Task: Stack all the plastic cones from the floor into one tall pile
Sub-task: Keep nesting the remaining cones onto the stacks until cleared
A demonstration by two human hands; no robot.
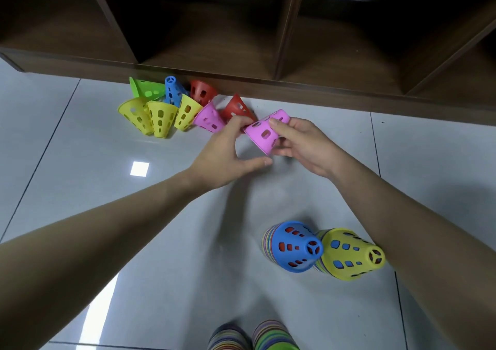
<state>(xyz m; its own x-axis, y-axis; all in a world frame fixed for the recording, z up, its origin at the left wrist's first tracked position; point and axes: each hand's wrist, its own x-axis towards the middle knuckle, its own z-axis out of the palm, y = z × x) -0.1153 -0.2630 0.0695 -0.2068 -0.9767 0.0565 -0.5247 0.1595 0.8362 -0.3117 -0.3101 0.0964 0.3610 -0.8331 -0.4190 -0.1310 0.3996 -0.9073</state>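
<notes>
Right hand (300,145) is pinching a pink cone (265,132) above the floor (80,188); left hand (228,156), fingers loosely curled, is touching its rim.

Two bare forearms reach in from the lower corners, with no sleeves, watch, or rings visible. The left hand (226,152) and right hand (303,145) are ungloved, the fingernails short and unpainted. No clothing is seen.
</notes>
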